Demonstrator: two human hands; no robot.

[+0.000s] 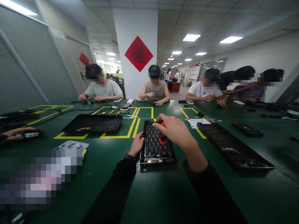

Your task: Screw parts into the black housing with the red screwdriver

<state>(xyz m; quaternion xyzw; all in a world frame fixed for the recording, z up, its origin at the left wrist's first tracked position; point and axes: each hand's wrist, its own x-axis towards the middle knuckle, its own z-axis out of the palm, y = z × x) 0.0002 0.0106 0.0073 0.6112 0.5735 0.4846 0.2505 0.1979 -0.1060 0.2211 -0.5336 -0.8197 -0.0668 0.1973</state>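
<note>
In front of me on the green table lies a black rectangular casing (149, 149) with rows of dark, rounded cells inside and a small metallic part at its near end. My left hand (136, 145) grips the casing's left edge, thumb at the rim. A red-handled screwdriver (163, 138) stands roughly upright over the casing's right half. My right hand (178, 133) is closed around its upper end, fingers curled over the top. Where the screwdriver's tip touches cannot be made out clearly.
A black tray (93, 123) lies to the left, and a long black tray (233, 149) to the right holds small parts. Beyond it is a small black part (247, 129). White paper (195, 123) lies ahead. Another person's hand (18, 134) is at far left; several people sit opposite.
</note>
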